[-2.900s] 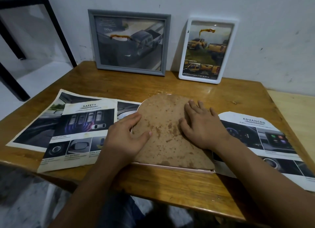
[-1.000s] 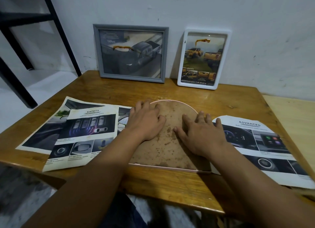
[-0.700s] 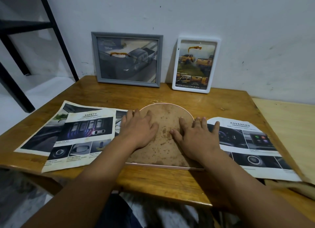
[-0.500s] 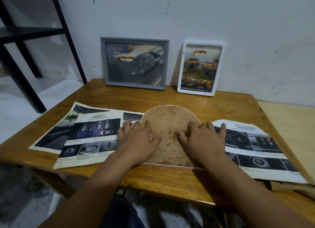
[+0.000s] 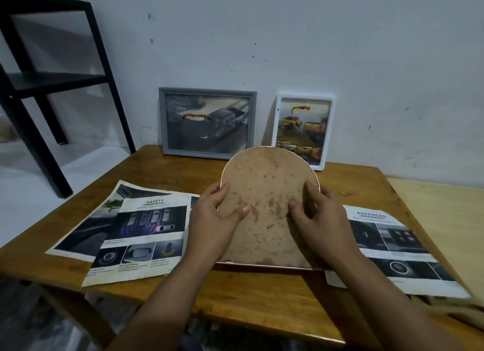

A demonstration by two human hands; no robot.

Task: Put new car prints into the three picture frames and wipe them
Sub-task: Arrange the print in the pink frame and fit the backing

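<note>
An arch-topped pink frame (image 5: 267, 183) is raised off the table with its stained brown backing board facing me, its top tilted up and away. My left hand (image 5: 213, 221) grips its left edge, thumb across the backing. My right hand (image 5: 320, 214) grips its right edge, fingers curled on the board. A grey frame (image 5: 208, 122) and a white frame (image 5: 303, 129), each with a car print, lean on the wall behind. Loose car prints lie on the table: a "SAFETY" sheet (image 5: 141, 235) at left, an "ADVANCED" sheet (image 5: 392, 248) at right.
The wooden table (image 5: 251, 301) stands against a white wall. A black shelf unit (image 5: 39, 83) stands at the far left. A paler wooden surface (image 5: 440, 214) adjoins the table on the right.
Both hands were pressing flat on the backing while the frame lay face down. Now they hold its side edges and have lifted its arched top up off the table.
</note>
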